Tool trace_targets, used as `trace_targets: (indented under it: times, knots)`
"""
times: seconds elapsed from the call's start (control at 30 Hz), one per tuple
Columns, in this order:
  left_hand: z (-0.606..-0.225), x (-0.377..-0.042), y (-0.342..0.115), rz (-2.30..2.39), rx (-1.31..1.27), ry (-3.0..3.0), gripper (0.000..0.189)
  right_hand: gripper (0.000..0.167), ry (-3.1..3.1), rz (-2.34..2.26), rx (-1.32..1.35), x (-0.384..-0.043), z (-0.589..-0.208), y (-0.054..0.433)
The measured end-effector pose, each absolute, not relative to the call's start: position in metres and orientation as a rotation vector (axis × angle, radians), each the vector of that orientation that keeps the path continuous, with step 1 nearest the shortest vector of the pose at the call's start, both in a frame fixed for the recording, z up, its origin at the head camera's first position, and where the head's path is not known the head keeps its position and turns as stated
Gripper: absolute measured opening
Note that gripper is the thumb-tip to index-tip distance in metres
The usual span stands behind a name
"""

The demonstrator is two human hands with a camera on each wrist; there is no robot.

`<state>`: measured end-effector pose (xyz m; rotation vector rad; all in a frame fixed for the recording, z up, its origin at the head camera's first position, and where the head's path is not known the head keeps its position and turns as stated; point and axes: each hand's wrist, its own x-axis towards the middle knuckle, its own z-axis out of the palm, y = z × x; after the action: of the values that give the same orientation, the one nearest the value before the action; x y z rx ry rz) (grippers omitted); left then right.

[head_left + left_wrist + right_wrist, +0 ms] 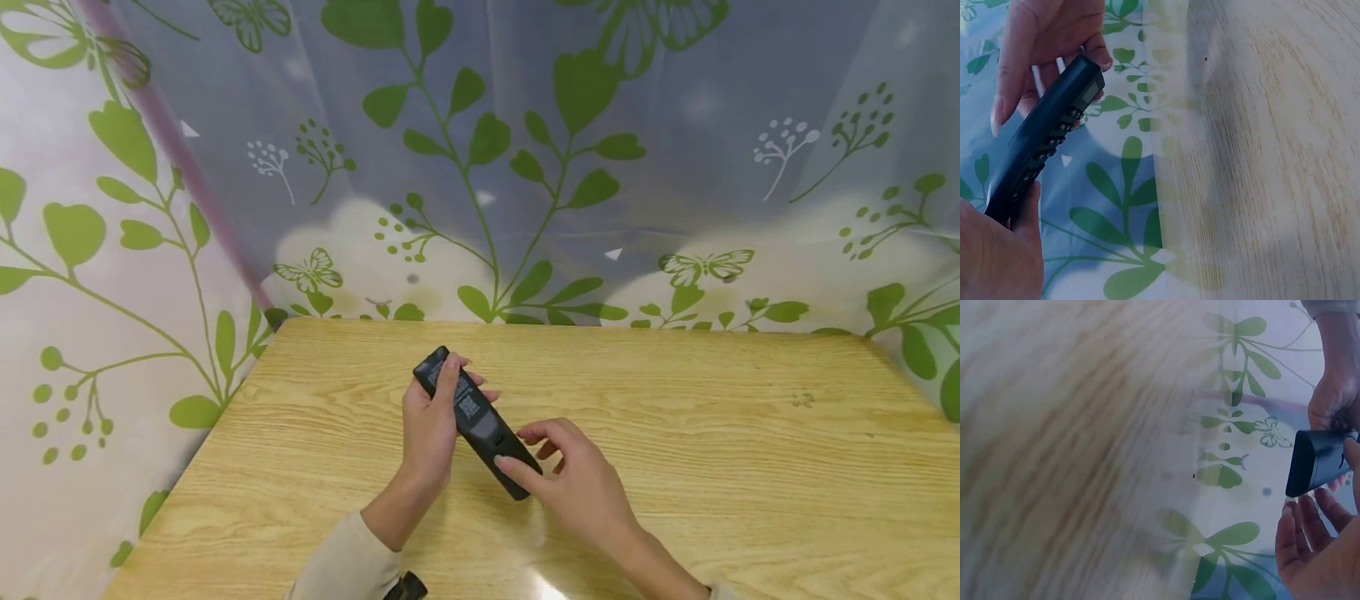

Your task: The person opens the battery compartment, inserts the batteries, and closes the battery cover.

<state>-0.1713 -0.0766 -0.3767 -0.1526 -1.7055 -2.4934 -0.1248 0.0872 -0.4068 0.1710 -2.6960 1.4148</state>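
A black remote control [480,417] is held at a slant above the table, its back facing up. Printed labels with a code square and a small notch show on that back. My left hand [431,425] grips the upper part, thumb across the back and fingertips round the far edge. At the lower end, my right hand [581,475] has its thumb on the back near the notch and its fingers bent at the right edge. In the left wrist view, rows of buttons line the underside of the remote control [1044,137]. The right wrist view shows its blunt end [1300,464].
Beneath both hands is a wood-grain table [712,417]. A curtain [450,167] with green leaves and butterflies hangs behind its far edge and down the left side. A black item [407,586] sits by the left sleeve [352,558].
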Motion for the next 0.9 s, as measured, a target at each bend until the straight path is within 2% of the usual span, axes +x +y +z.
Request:
trace_targets:
  times: [0.23, 0.43, 0.63, 0.9]
  knots:
    - [-0.379, -0.171, -0.078, -2.489, -0.171, -1.695, 0.043, 0.047, -2.574, 1.032, 0.393, -0.117, -0.407, 0.083]
    - [-0.380, -0.171, -0.077, -2.515, -0.164, -1.668, 0.039, 0.052, -2.492, 0.819, 0.476, -0.115, -0.407, 0.079]
    - [-0.381, -0.171, -0.075, -2.527, -0.169, -1.653, 0.032, 0.055, -2.470, 0.770, 0.497, -0.113, -0.407, 0.078]
    - [-0.381, -0.170, -0.073, -2.527, -0.163, -1.650, 0.031, 0.055, -2.481, 0.744, 0.491, -0.113, -0.408, 0.076]
